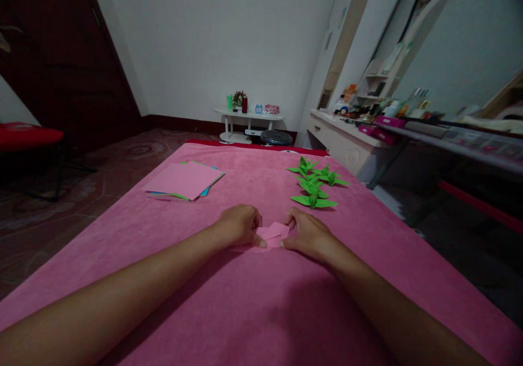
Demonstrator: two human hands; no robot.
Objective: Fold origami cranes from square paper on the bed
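Observation:
A partly folded sheet of pink origami paper (274, 233) is between my hands, low over the pink cloth. My left hand (242, 225) pinches its left side, the thumb pointing inward along the near edge. On the opposite side my right hand (307, 234) grips the paper between thumb and curled fingers. One flap of the paper lies slanted across its top. Beyond my right hand sit several folded green paper cranes (314, 198) in a loose group. To the far left rests a stack of square coloured paper (183, 180), pink on top, with blue and green edges showing.
The pink cloth (171, 279) covers the broad surface under my arms. A small white table (249, 114) with a green cup and a plant stands by the wall. At right is a dresser (339, 134) crowded with bottles. A red stool (28, 134) is at left.

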